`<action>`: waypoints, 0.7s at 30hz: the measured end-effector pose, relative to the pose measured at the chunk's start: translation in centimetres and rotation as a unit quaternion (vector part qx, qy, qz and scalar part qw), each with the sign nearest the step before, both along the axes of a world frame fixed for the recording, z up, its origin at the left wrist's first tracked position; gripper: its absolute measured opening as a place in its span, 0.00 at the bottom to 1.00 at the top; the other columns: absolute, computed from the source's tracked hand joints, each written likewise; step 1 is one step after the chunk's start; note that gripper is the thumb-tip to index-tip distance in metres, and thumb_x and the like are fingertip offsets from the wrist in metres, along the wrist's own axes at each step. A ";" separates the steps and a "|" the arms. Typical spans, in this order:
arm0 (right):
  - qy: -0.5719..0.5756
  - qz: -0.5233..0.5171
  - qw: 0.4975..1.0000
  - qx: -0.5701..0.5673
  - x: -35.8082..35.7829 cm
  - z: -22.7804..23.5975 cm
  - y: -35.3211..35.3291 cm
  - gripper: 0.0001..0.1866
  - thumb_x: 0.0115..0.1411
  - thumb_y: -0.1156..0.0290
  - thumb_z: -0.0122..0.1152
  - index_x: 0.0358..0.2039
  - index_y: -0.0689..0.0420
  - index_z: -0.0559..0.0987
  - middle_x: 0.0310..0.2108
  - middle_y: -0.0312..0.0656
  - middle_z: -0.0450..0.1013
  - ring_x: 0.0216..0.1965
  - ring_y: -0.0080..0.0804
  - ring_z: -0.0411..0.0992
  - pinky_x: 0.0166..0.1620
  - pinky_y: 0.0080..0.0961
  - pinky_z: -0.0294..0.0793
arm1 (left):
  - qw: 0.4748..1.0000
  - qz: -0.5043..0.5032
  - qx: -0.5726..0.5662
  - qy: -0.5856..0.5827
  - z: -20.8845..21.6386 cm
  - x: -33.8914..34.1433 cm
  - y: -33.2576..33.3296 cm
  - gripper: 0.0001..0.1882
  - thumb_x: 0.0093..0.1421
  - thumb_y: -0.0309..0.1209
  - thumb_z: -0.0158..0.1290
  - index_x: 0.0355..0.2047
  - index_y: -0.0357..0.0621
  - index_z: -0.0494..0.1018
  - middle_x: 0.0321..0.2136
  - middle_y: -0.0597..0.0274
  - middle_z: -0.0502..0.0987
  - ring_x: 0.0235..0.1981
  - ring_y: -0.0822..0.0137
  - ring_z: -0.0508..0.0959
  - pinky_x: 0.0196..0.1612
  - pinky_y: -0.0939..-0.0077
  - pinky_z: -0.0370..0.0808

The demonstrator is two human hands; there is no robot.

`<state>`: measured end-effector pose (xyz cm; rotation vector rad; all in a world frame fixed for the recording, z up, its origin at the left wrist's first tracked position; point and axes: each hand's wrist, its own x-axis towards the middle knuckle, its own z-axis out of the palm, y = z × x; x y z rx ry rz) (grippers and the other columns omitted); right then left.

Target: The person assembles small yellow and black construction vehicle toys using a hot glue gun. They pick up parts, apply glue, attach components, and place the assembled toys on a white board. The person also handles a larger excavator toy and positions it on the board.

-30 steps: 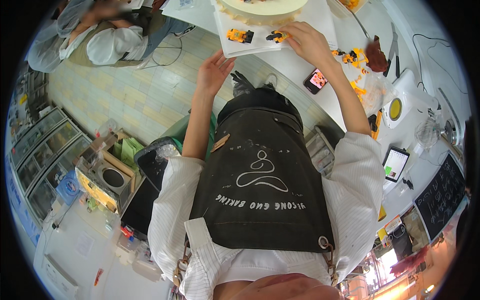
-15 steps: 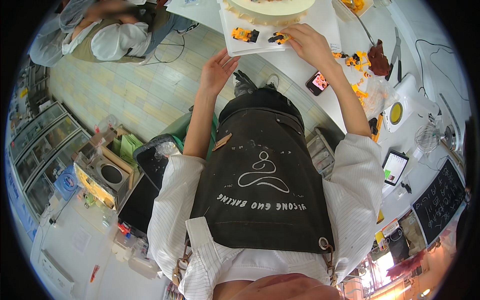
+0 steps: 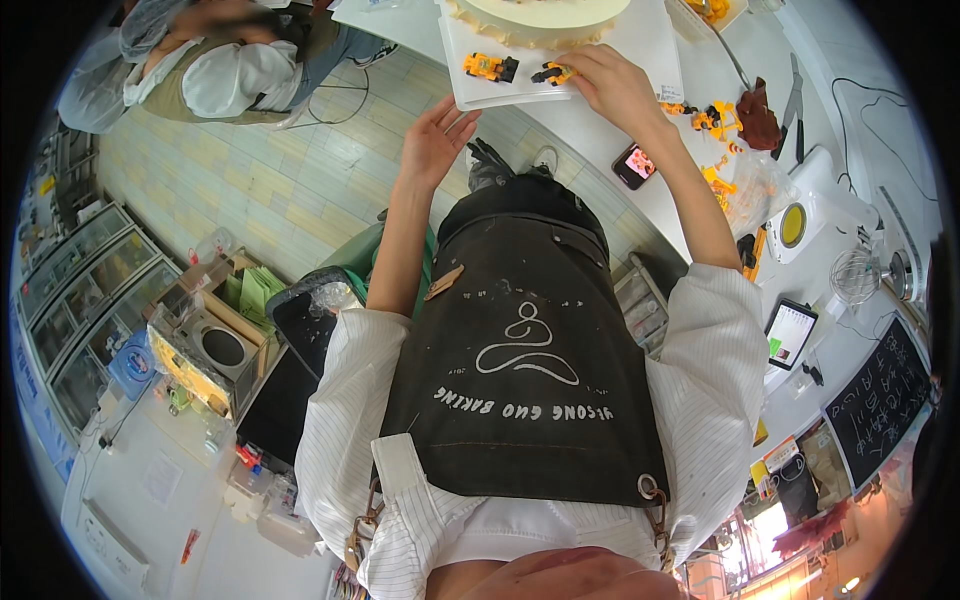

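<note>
A cake (image 3: 540, 14) with cream-coloured piping round its base stands on a white board (image 3: 455, 75) at the top of the view, cut off by the frame. On the board's near edge sits a yellow-and-black toy construction vehicle (image 3: 490, 68). To its right, my right hand (image 3: 607, 85) pinches a second, similar toy vehicle (image 3: 551, 74) between thumb and fingers, low over the board. My left hand (image 3: 436, 142) is open, palm up, fingers stretched beside the board's near left corner; whether they touch it I cannot tell.
More yellow toy pieces (image 3: 716, 120) lie on the table right of my forearm, with a phone (image 3: 635, 166), a brown cloth-like lump (image 3: 757, 115) and a clear plastic bag (image 3: 755, 195). Farther right are a whisk (image 3: 855, 276) and a tablet (image 3: 790, 334). Another person (image 3: 220, 65) sits at upper left.
My right hand and the toy vehicle in it have shifted slightly to the left and away from me. The cake's top shows a little less. My left hand has stayed put.
</note>
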<state>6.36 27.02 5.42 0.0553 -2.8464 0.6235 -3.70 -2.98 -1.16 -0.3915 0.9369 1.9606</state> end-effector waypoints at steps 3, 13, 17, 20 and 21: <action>-0.001 0.000 1.000 0.006 0.0 0.0 0.0 0.16 0.60 0.72 0.63 0.49 0.49 0.81 0.48 0.34 0.77 0.50 0.36 0.75 0.48 0.32 0.79 | 1.000 0.000 -0.001 0.000 0.1 0.0 0.1 0.28 0.69 0.36 0.43 0.64 0.30 0.60 0.60 0.45 0.70 0.63 0.47 0.71 0.62 0.59 0.71; 0.001 0.001 1.000 0.009 -0.3 -0.1 -0.2 0.16 0.60 0.72 0.64 0.49 0.51 0.81 0.48 0.35 0.77 0.50 0.36 0.75 0.48 0.32 0.79 | 1.000 -0.001 -0.001 0.002 0.1 0.1 0.2 0.29 0.69 0.36 0.42 0.65 0.29 0.59 0.60 0.44 0.70 0.63 0.46 0.70 0.64 0.58 0.70; -0.009 0.002 1.000 0.010 -0.4 0.0 -0.4 0.15 0.60 0.72 0.63 0.49 0.51 0.81 0.48 0.36 0.77 0.50 0.37 0.75 0.48 0.32 0.79 | 1.000 -0.004 -0.001 0.003 0.3 0.1 0.2 0.29 0.69 0.36 0.43 0.65 0.29 0.60 0.61 0.44 0.69 0.63 0.45 0.70 0.63 0.57 0.71; -0.016 0.005 1.000 0.020 -0.5 0.1 -0.6 0.15 0.60 0.73 0.63 0.49 0.51 0.81 0.48 0.36 0.77 0.50 0.37 0.75 0.48 0.33 0.79 | 1.000 -0.003 0.010 -0.005 0.0 0.1 0.2 0.29 0.69 0.37 0.44 0.64 0.30 0.60 0.61 0.43 0.69 0.63 0.45 0.70 0.63 0.57 0.71; -0.018 0.006 1.000 0.024 -0.5 0.1 -0.6 0.15 0.60 0.73 0.63 0.48 0.51 0.81 0.48 0.36 0.77 0.50 0.37 0.75 0.48 0.33 0.79 | 1.000 -0.003 0.011 -0.004 0.0 0.1 0.2 0.29 0.69 0.37 0.44 0.64 0.30 0.60 0.61 0.43 0.69 0.63 0.45 0.70 0.63 0.57 0.71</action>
